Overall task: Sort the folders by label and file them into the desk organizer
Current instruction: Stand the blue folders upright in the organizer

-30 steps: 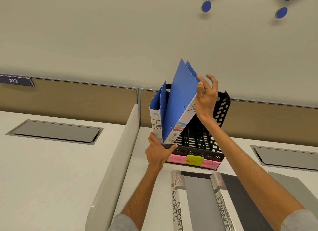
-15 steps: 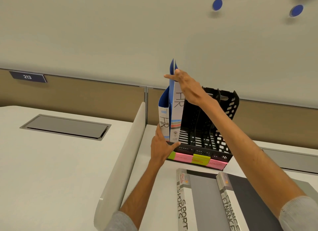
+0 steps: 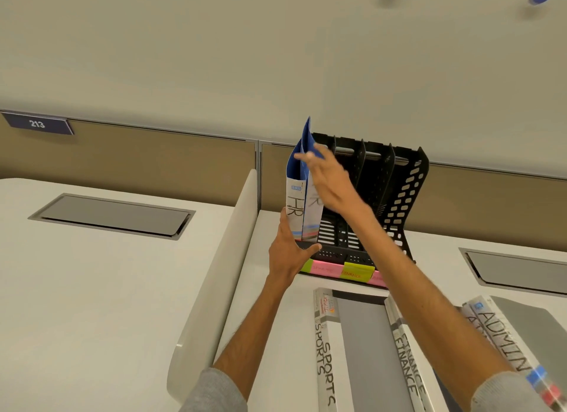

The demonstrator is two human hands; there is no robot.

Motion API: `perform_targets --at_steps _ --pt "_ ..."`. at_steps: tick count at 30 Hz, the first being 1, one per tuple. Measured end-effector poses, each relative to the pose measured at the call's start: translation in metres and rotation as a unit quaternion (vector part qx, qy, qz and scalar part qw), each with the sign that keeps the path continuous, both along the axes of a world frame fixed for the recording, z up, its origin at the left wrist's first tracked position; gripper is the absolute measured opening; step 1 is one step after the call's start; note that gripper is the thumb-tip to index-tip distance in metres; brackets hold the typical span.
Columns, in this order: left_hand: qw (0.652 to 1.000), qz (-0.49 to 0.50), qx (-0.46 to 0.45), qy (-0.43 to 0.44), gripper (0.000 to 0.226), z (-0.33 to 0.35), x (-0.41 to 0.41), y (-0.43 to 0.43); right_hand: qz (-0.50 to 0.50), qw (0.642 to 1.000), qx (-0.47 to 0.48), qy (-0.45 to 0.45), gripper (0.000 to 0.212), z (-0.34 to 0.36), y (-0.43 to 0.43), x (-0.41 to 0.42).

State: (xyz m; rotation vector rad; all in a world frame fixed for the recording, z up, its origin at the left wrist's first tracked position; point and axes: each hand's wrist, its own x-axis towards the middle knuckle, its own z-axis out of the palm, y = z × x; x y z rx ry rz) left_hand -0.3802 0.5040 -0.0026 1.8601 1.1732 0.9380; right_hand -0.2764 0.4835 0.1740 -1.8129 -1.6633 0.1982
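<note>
A black mesh desk organizer [image 3: 405, 196] stands at the back of the desk, with pink and yellow sticky labels [image 3: 352, 272] along its front. Two blue folders marked HR stand upright in its leftmost slot: the first HR folder [image 3: 294, 209] and a second HR folder [image 3: 313, 224] beside it. My right hand [image 3: 331, 181] pinches the upper edge of the second one, its fingers blurred. My left hand [image 3: 288, 252] grips the organizer's front left corner, thumb on the base, fingers against the first folder. A SPORTS folder [image 3: 325, 350], a FINANCE folder [image 3: 408, 365] and an ADMIN folder [image 3: 503, 341] lie flat in front.
A low white divider [image 3: 227, 258] runs along the desk's left side, close to the organizer. Grey cable hatches sit in the left desk [image 3: 113, 215] and at the right [image 3: 518, 270]. A tan partition and wall stand right behind the organizer.
The second HR folder swung from a rightward tilt to upright and sank lower into the leftmost slot under my right hand. My left hand stayed at the organizer's corner.
</note>
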Motion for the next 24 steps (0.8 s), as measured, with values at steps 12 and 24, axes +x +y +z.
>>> perform_targets --at_steps 12,24 --pt "0.996 -0.046 -0.041 0.058 0.112 0.004 -0.014 -0.014 0.024 0.997 -0.059 0.037 0.054 -0.024 0.0 0.016" --pt "0.975 -0.042 -0.136 0.173 0.054 -0.037 -0.063 -0.102 -0.068 0.971 -0.04 0.227 0.055 -0.094 -0.113 0.008"
